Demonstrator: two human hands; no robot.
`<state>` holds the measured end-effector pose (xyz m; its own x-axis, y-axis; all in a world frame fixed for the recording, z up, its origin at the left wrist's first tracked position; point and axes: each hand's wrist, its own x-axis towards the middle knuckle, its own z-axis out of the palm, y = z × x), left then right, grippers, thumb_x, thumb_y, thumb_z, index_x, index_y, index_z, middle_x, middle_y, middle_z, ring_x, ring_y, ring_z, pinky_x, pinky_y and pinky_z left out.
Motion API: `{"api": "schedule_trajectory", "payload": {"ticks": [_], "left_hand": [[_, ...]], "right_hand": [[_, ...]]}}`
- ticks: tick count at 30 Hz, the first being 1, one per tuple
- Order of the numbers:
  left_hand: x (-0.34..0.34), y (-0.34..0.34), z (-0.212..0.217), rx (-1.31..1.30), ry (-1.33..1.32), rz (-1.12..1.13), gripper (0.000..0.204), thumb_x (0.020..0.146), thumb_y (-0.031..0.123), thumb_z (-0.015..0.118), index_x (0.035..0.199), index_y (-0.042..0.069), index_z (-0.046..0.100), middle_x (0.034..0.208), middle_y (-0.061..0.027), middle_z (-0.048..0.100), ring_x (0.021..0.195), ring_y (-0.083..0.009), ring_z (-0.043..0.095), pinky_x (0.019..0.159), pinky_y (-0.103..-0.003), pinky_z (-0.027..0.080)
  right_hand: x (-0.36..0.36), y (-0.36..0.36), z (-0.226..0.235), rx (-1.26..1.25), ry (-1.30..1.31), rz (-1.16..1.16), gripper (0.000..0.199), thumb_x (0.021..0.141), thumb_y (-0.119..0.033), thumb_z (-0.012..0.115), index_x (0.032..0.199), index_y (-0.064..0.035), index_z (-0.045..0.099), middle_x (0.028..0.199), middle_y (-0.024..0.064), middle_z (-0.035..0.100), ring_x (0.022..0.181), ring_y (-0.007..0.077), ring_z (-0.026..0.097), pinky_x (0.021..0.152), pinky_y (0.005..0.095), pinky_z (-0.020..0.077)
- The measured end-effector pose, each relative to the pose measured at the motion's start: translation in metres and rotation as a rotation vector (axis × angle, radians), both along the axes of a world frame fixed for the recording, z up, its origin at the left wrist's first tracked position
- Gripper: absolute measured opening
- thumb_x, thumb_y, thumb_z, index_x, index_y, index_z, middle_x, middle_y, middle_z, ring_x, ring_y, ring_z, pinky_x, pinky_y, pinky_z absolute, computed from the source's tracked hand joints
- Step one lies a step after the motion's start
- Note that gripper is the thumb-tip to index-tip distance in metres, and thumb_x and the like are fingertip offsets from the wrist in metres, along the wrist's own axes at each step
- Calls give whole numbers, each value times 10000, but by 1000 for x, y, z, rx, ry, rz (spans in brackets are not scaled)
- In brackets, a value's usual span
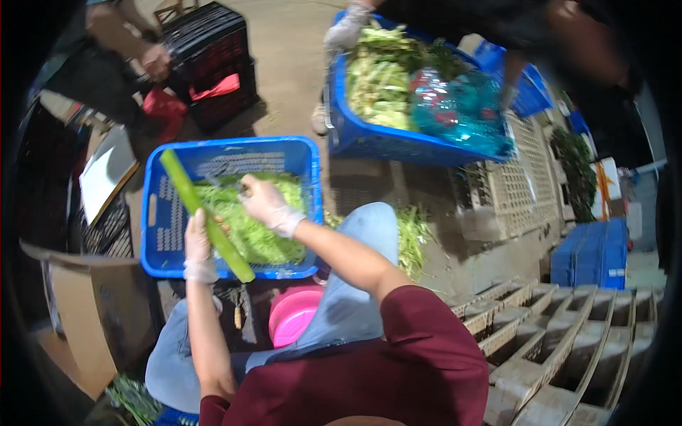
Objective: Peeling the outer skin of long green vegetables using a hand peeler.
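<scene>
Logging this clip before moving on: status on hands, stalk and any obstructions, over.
Left hand closed around green stalk, slanted over blue basket. Right hand beside it, contents unclear. Green shavings below; pink basin between legs, not blocking.

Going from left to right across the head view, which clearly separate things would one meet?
Cardboard box, left hand, right hand, blue crate with leafy greens, stacked blue plastic crates.

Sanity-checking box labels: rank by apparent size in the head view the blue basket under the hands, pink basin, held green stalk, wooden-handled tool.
1. blue basket
2. unsure: green stalk and pink basin; stalk longer, basin wider, partly hidden by the leg
3. wooden-handled tool
</scene>
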<state>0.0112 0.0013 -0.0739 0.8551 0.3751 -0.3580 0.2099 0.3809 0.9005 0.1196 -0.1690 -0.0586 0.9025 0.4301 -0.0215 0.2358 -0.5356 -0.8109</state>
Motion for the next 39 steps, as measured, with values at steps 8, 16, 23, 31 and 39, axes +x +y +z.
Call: {"api": "schedule_trajectory", "payload": {"ticks": [8,16,23,31,39], "left_hand": [[-12,-25,18,-142,66,-10,673,915,709,438,1115,87,602,740,-2,545,567,-112,529,515,-263,446],[-11,-39,21,-93,-19,-75,625,931,665,469,1141,84,566,742,0,541,592,-97,515,558,-241,447],[-14,-47,11,5,-2,-135,577,961,616,463,1131,79,588,754,8,543,642,-89,528,597,-236,451],[-14,-45,3,175,3,-144,504,994,528,485,1172,71,600,747,33,547,644,-72,513,597,-234,429],[-9,-36,-9,233,47,-50,483,999,467,522,1227,52,616,822,43,592,702,-53,506,625,-228,428]], "right_hand": [[-2,4,23,130,27,-36,338,927,-350,663,1053,-50,575,803,185,662,731,329,667,657,393,508],[2,6,33,355,-204,-12,244,960,-239,605,1057,-20,554,884,201,651,797,373,650,698,386,505],[8,3,44,309,-252,-52,226,948,-216,610,1031,-12,562,871,212,639,798,398,635,687,402,500],[5,0,46,226,-204,-50,233,954,-231,600,1034,-16,566,840,219,629,755,391,632,648,410,487],[-21,7,38,73,-161,24,237,941,-266,598,1022,-46,565,778,209,612,702,399,616,604,465,464]]}}
